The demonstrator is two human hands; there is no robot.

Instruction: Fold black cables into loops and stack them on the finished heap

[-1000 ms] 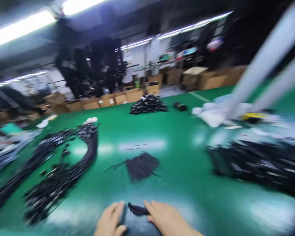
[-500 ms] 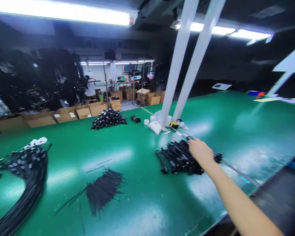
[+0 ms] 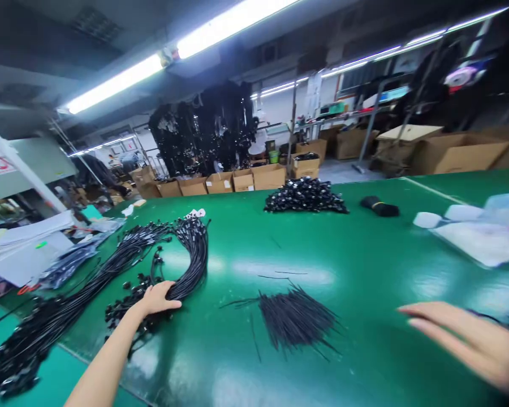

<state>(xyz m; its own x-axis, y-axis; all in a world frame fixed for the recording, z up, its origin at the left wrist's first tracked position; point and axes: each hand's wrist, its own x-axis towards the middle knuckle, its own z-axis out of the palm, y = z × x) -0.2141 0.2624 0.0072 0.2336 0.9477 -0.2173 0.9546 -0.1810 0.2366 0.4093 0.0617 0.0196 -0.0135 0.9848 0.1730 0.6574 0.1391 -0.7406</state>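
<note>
My left hand (image 3: 159, 298) lies at a curved bundle of black cables (image 3: 197, 254) on the left of the green table. Its thumb and forefinger are spread apart, with the cables between and under them; the other fingers are partly hidden. Dark connector ends (image 3: 125, 302) cluster beside the wrist. Over the right side of the table, my right hand (image 3: 470, 339) is slightly blurred, fingers stretched out and holding nothing visible. Between the hands is a pile of thin black strips like cable ties (image 3: 294, 316), touched by neither hand.
Another long cable bundle (image 3: 91, 288) stretches along the left. A heap of black coiled parts (image 3: 305, 195) and a banded dark roll (image 3: 379, 206) sit at the far edge. White bags (image 3: 479, 240) lie right. Cardboard boxes (image 3: 269, 177) line the floor beyond the green table (image 3: 237, 362).
The view has swung left. My right hand has left the pile of black tied cables and is now open above the table. My left hand has come fully into view at the curved bundle.
</note>
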